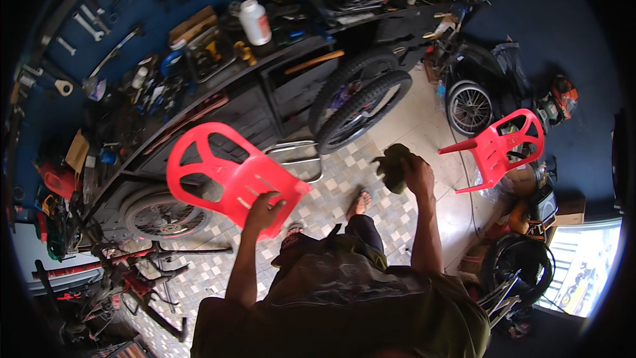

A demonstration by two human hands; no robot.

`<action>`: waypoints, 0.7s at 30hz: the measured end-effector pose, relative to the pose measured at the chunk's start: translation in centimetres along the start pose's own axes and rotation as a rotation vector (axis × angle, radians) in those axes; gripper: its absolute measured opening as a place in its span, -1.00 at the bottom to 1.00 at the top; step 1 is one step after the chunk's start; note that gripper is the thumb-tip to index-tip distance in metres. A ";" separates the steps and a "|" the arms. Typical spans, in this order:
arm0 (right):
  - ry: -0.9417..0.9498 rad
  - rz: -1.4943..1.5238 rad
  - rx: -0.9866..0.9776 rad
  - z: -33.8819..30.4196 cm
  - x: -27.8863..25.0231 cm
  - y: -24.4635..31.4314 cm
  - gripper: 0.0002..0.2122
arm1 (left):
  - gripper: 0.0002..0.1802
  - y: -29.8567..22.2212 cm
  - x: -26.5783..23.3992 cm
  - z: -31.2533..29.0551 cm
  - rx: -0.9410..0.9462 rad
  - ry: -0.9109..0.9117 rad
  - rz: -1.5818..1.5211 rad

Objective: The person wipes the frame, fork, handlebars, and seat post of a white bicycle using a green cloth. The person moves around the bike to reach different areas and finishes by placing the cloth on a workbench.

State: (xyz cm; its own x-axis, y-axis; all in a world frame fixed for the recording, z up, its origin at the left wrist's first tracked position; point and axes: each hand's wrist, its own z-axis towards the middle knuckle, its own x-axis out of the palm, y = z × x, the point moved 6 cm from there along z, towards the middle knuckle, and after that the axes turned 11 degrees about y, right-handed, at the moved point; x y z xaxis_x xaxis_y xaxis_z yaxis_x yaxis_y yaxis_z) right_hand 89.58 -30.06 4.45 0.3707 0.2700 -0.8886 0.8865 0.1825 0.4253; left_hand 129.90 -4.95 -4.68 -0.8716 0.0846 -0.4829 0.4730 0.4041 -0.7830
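Note:
A red plastic chair (228,182) with a slotted seat and an open-patterned backrest is in front of me on the left. My left hand (264,212) is on its seat near the front edge, fingers bent against the plastic; its legs hardly show. Out to the right, my right hand (419,176) is closed around a bunched dark olive cloth (395,168), held above the floor. The cloth hangs to the left of my fingers.
A workbench (255,66) crowded with tools and a white bottle (255,22) runs along the far side. Bicycle wheels (364,109) lean against it. A second red chair (500,149) stands right. Bicycle frame parts (142,268) crowd the near left; a black tyre (517,268) lies near right.

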 end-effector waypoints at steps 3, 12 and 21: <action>0.017 0.015 -0.055 4.8 -3.6 -2.7 -0.71 | -0.51 -5.9 1.9 5.6 -0.024 -0.005 0.086; 0.052 -0.028 -0.175 15.2 -12.4 -12.4 -0.72 | -0.49 -25.7 14.5 20.4 0.352 0.193 0.182; 0.042 0.050 -0.168 25.8 -15.5 -18.0 -0.74 | -0.48 -31.0 16.1 32.4 0.221 0.248 0.152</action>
State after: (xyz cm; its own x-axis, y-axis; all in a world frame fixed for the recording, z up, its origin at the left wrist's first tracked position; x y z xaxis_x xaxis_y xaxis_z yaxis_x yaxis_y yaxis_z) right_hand 75.04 -61.91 6.18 0.3985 0.3211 -0.8591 0.8069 0.3226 0.4949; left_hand 105.36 -45.63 -0.89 -0.7811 0.3579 -0.5116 0.5923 0.1654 -0.7886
